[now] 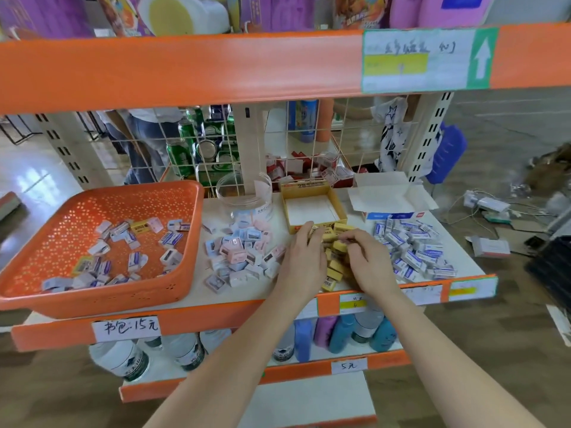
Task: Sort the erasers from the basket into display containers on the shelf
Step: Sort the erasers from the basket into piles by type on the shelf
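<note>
My left hand curled round yellow erasers at the box's near edge; my right hand, just right, pinched one atop the pile.

The basket was orange, speckled all over with small pierced holes; the basket erasers were white and lilac-blue, a few yellow; the pastel erasers mixed pink, pale blue and white; the yellow erasers bore small dark barcodes; the blue erasers were white with blue print; the box was yellow outside, white inside; the jar clear; the shelf edge orange; its label white with a yellow band and a white arrow on green.
</note>
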`<action>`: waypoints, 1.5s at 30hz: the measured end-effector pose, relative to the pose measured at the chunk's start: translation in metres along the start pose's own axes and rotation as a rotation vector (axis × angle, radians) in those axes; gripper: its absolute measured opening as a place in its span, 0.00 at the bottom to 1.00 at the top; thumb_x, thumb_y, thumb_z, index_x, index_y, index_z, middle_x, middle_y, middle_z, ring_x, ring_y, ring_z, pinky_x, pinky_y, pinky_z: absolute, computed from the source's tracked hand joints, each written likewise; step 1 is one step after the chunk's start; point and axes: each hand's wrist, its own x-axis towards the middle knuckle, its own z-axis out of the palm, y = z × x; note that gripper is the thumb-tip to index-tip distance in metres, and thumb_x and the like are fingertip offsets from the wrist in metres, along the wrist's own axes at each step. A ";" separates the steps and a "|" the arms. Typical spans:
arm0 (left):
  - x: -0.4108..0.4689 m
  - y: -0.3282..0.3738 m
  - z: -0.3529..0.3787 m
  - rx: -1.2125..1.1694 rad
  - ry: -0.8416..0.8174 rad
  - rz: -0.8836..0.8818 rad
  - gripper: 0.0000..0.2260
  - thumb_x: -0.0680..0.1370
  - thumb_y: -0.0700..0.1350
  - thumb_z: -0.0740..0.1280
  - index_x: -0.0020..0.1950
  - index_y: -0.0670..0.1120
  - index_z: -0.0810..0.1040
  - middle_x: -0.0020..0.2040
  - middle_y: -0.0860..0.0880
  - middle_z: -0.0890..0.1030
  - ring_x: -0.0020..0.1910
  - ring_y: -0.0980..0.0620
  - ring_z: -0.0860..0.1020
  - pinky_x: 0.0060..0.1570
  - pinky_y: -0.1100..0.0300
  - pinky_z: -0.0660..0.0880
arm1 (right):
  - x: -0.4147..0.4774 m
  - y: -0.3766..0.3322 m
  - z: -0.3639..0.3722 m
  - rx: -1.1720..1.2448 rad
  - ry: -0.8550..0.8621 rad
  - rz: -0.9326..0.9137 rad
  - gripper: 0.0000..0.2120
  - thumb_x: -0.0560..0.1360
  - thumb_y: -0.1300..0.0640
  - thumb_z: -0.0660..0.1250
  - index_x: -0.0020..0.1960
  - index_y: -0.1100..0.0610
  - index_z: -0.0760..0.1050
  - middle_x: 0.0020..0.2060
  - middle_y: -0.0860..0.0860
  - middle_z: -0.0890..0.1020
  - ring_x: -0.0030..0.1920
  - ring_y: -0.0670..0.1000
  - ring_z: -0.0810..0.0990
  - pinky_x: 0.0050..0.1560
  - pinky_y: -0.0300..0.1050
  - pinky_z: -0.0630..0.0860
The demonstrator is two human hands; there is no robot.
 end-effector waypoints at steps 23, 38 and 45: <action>-0.002 -0.003 -0.002 0.156 -0.017 -0.027 0.24 0.82 0.52 0.51 0.77 0.46 0.55 0.78 0.50 0.54 0.76 0.52 0.51 0.74 0.55 0.42 | 0.007 0.012 0.013 -0.344 -0.050 -0.042 0.22 0.76 0.45 0.55 0.63 0.54 0.75 0.62 0.49 0.76 0.65 0.51 0.69 0.62 0.45 0.66; -0.003 -0.003 -0.003 0.004 0.069 -0.093 0.20 0.78 0.54 0.58 0.67 0.46 0.68 0.67 0.50 0.73 0.68 0.48 0.68 0.71 0.54 0.55 | 0.004 0.013 0.011 -0.188 0.024 -0.029 0.14 0.79 0.51 0.59 0.60 0.55 0.76 0.58 0.49 0.77 0.58 0.49 0.74 0.57 0.43 0.70; -0.007 0.002 -0.009 -0.114 0.077 -0.170 0.25 0.76 0.51 0.63 0.71 0.47 0.61 0.64 0.48 0.74 0.65 0.47 0.69 0.62 0.52 0.67 | 0.003 0.010 0.009 -0.140 0.047 -0.040 0.17 0.79 0.50 0.56 0.59 0.57 0.77 0.57 0.51 0.79 0.57 0.49 0.75 0.58 0.42 0.70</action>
